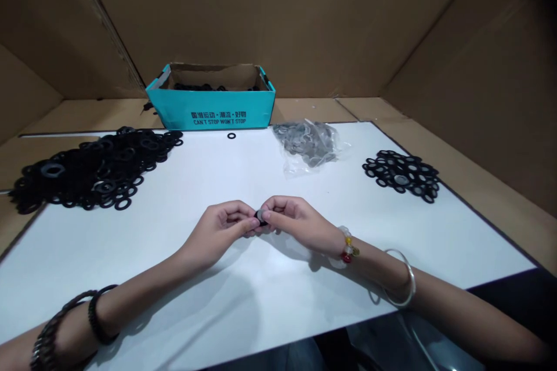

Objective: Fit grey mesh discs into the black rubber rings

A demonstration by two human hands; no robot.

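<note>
The left hand point(217, 231) and the right hand point(291, 221) come together near the middle of the view, above a white board point(152, 243), and both are closed gently around a small black ring point(261, 216), which looks like a rubber washer. The fingertips point(252, 223) of the two hands pinch this ring from its two sides, so it is held in the air between them, but the fingers hide much of it. On the far side of the board, a loose pile of black rings point(93, 171) lies toward the left, and a smaller pile of black rings point(400, 175) lies toward the right. A clear plastic bag point(307, 145) with grey rings inside lies near the far edge, and one single black ring point(231, 135) lies alone just in front of a teal cardboard box point(211, 113), which has more black rings inside. Dark bracelets point(98, 314) circle the left wrist, while a beaded bracelet point(348, 248) and a silver bangle point(402, 281) are on the right arm
</note>
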